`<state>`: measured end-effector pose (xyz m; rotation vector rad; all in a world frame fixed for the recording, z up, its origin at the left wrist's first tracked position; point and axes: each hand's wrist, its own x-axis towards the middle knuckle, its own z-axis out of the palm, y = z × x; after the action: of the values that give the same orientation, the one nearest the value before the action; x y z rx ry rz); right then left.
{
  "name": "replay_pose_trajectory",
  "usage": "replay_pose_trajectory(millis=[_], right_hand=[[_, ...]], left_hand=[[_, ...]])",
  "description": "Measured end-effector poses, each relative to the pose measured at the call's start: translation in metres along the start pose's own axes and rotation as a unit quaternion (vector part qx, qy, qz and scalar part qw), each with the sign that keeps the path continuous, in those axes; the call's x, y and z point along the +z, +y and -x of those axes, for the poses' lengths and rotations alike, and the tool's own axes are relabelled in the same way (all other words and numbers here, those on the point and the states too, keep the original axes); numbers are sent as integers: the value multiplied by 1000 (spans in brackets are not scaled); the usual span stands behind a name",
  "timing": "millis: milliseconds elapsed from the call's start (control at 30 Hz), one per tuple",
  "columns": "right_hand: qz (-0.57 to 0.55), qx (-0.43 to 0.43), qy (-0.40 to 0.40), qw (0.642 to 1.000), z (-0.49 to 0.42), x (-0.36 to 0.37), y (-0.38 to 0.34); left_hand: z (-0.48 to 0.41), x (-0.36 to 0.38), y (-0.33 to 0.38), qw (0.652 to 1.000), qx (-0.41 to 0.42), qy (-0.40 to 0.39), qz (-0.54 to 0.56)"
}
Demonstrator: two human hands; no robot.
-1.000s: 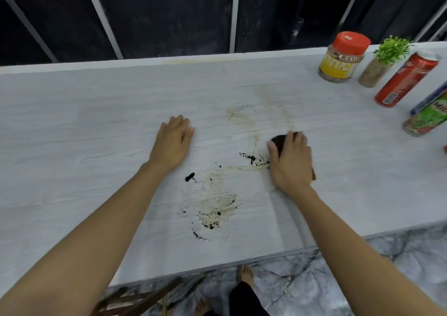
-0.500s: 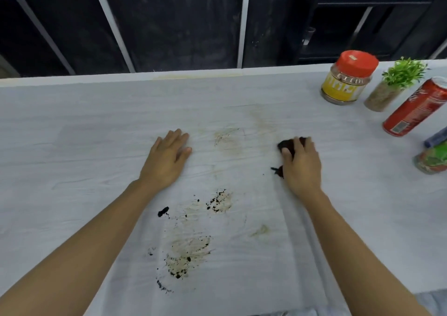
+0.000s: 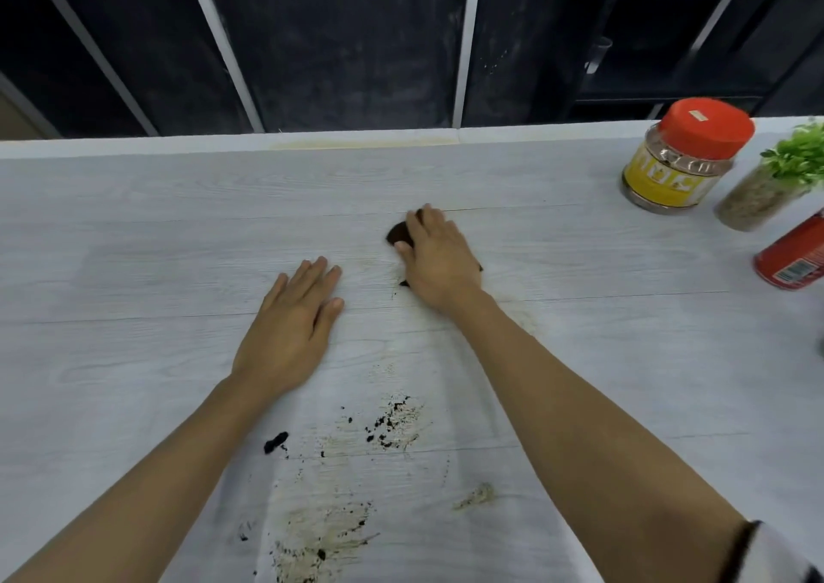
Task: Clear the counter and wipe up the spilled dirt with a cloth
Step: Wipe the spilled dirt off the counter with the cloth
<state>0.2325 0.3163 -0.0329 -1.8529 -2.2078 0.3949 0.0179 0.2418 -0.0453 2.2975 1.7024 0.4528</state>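
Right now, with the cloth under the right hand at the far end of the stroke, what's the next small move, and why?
Probably drag the right hand, pressed flat on the dark cloth, back toward the near edge. The dirt specks and the smeared patch lie nearer than the cloth, unwiped. The left hand rests flat, clear of that path.

Light fell evenly and fairly bright over the pale desk (image 3: 133,248), seemingly from above, with no hard glare. A broad, faint shadow band lay on the desk between the two forearms, and a thin soft shadow edged the left hand (image 3: 290,328). The dark wall panels (image 3: 348,42) beyond the hands stayed dim and grainy. The wide lens bent the scene: the jar (image 3: 682,158) and the can (image 3: 793,257), off to the right of the right hand (image 3: 439,261), leaned outward. Detail was soft overall, softest at the corners.
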Motion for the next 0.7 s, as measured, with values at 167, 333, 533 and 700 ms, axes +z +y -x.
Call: replay_pose_trajectory(millis=[167,333,533,700], right_hand=[[-33,-114,-40,992,12,8,-21],[-84,-168,-84,979,39,-3,-6],[-84,-89,-49,991,108,-9,6],[-60,-90,7,994,203,11,-29]], left_hand=[[2,-9,3,982,-39,60,174],[25,-31,1,948,-77,35,307],[83,-40,-24,966,-57,-3,251],[112,-40,-28,976,-49,3,212]])
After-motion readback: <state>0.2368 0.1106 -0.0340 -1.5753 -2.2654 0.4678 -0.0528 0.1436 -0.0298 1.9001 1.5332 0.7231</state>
